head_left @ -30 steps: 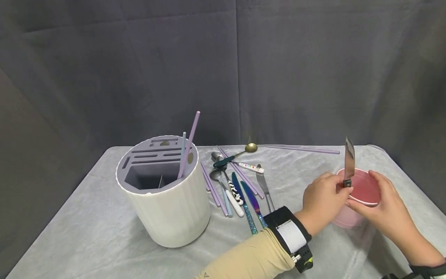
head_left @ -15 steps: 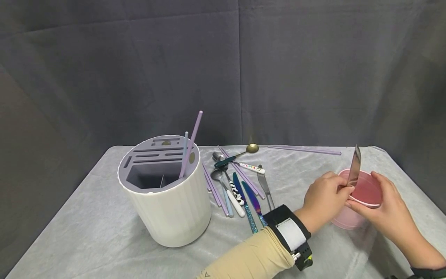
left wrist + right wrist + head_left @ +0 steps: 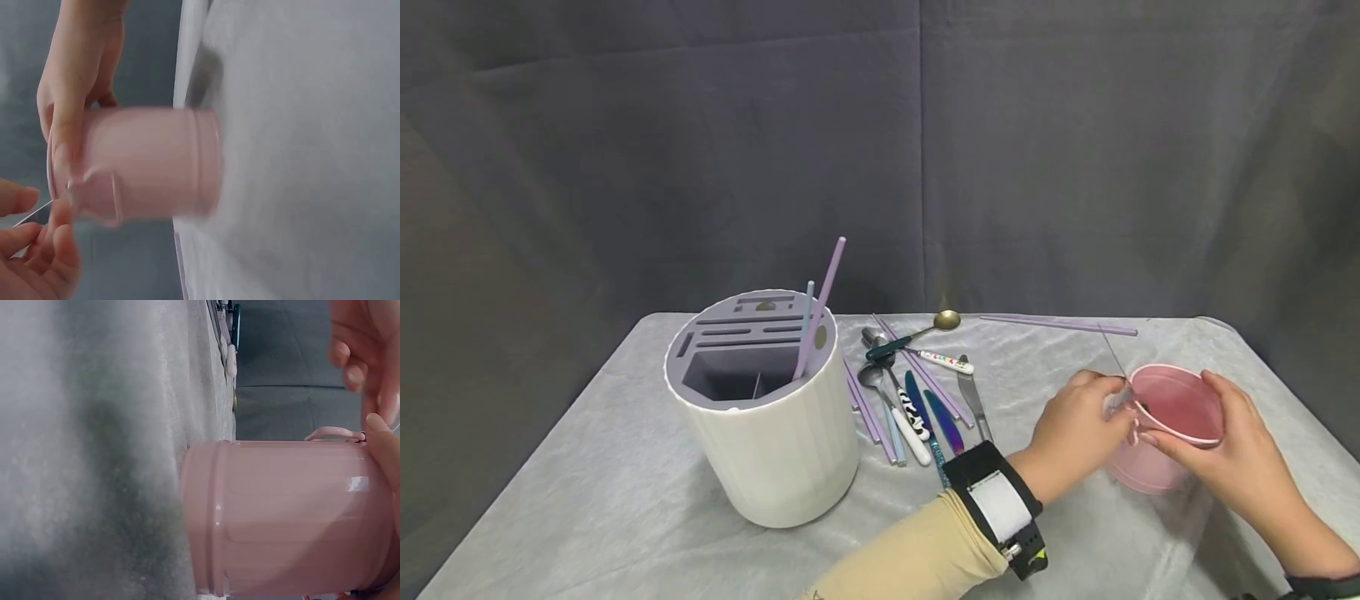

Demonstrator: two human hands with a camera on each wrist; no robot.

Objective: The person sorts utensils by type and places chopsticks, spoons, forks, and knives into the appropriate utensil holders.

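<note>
A small pink pail (image 3: 1180, 402) with a moulded side lug stands on the cloth at the right, tilted slightly. My right hand (image 3: 1247, 454) grips it from the right, thumb along the near rim. At the rim's left side, my left hand (image 3: 1078, 435) pinches a thin metal knife (image 3: 35, 215) between thumb and fingers. In the head view the blade shows nearly edge-on, leaning up and left. The knife's lower part is hidden by my fingers and the rim. Inside the pail, by that rim, a small dark spot shows.
Left of centre stands a white ribbed utensil holder (image 3: 775, 467) with a grey slotted top, a purple chopstick (image 3: 826, 292) and a light blue stick in it. Between holder and left hand lie spoons (image 3: 891, 412), knives (image 3: 943, 421) and chopsticks. Another purple chopstick (image 3: 1060, 325) lies behind.
The blade stood upright over the pail, broad side showing; it now leans left and is seen edge-on. My left hand moved slightly left. The right hand keeps its grip.
</note>
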